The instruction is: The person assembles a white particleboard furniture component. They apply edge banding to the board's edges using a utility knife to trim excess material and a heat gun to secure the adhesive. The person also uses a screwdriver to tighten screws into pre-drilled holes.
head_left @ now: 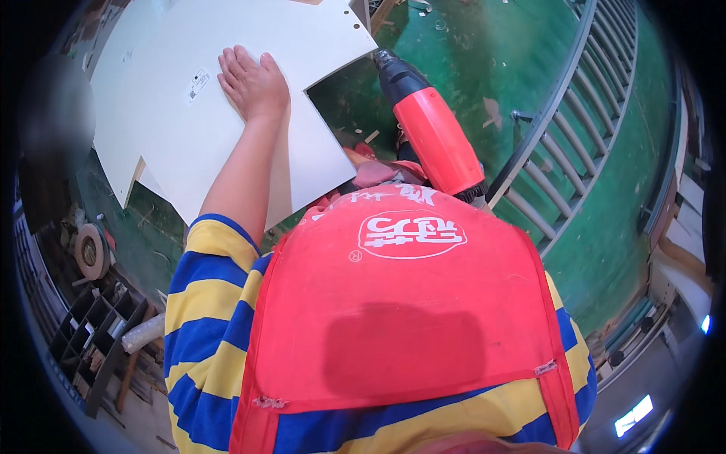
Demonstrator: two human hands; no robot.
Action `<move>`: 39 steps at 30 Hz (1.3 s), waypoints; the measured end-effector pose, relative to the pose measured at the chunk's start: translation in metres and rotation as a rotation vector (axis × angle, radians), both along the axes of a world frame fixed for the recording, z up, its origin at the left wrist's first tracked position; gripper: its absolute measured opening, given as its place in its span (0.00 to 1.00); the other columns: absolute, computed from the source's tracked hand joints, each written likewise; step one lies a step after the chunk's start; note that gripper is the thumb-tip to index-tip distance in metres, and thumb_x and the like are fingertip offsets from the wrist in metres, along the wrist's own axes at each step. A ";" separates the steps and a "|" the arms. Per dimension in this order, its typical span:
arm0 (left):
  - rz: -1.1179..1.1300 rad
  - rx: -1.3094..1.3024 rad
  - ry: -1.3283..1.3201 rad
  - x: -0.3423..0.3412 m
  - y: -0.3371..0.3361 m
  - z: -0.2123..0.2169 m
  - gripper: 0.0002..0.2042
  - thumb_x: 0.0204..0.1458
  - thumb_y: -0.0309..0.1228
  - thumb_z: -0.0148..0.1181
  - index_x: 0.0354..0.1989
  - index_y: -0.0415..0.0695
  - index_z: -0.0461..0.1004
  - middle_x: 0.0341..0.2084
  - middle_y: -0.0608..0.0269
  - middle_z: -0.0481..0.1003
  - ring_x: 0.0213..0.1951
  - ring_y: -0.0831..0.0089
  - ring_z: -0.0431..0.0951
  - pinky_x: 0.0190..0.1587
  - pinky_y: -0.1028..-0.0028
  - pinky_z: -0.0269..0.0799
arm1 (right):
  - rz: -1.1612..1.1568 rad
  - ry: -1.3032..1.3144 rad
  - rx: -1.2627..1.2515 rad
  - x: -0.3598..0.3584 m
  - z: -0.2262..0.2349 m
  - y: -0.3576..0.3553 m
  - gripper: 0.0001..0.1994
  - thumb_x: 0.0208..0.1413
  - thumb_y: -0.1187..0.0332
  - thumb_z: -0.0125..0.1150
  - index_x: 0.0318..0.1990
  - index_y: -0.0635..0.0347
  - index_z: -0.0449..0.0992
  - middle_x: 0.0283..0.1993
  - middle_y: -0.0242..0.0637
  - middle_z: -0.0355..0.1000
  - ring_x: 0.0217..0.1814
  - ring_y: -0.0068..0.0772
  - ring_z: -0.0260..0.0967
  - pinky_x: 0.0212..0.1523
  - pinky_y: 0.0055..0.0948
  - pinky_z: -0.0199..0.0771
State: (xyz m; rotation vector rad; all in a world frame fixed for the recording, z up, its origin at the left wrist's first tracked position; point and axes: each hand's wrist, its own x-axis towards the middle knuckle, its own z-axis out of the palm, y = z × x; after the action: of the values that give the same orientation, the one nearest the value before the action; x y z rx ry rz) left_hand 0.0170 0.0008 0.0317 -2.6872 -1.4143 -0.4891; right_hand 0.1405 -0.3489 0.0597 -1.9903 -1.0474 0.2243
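Observation:
My left hand (255, 85) lies flat on a large white panel (170, 144), its fingers stretched out and slightly apart. Beside the fingers is a small printed label (198, 85) stuck to the panel. The panel has square cut-outs along its edges and small round holes near its far right corner. A red and black heat gun (437, 136) points away from me, its dark nozzle close to that corner; whether they touch I cannot tell. Its handle is hidden beneath the body. My right hand does not show; my red apron (408, 303) covers much of the lower view.
A metal rack with a row of rollers or bars (563, 166) stands to the right on the green floor (484, 53). On the left are a tape roll (92, 253) and a black compartment tray (98, 325). A blurred shape borders the panel's left side.

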 end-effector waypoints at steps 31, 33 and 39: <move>-0.642 -0.124 -0.206 0.026 -0.036 0.018 0.29 0.53 0.39 0.64 0.59 0.32 0.65 0.58 0.40 0.67 0.62 0.46 0.64 0.65 0.58 0.59 | -0.061 -0.012 -0.006 0.015 -0.023 -0.045 0.18 0.53 0.70 0.64 0.52 0.56 0.76 0.51 0.43 0.75 0.53 0.48 0.72 0.54 0.44 0.69; -0.656 -0.151 -0.209 0.047 -0.064 0.019 0.35 0.50 0.44 0.68 0.61 0.34 0.63 0.60 0.43 0.65 0.64 0.49 0.62 0.67 0.60 0.57 | -0.054 -0.011 -0.010 0.019 -0.025 -0.050 0.18 0.53 0.70 0.64 0.52 0.56 0.76 0.51 0.43 0.75 0.53 0.48 0.72 0.54 0.44 0.69; -0.466 -0.052 -0.189 0.080 -0.080 0.005 0.41 0.43 0.48 0.72 0.60 0.34 0.63 0.61 0.46 0.64 0.65 0.49 0.61 0.66 0.58 0.57 | -0.062 -0.053 -0.010 0.042 -0.037 -0.059 0.18 0.52 0.70 0.65 0.52 0.56 0.77 0.51 0.43 0.75 0.54 0.49 0.72 0.55 0.44 0.69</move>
State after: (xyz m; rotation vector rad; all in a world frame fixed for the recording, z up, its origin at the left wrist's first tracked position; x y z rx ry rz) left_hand 0.0967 -0.0789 0.0363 -3.0843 -0.8248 -0.7616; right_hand 0.1825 -0.4082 0.0224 -2.0446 -1.0174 0.1450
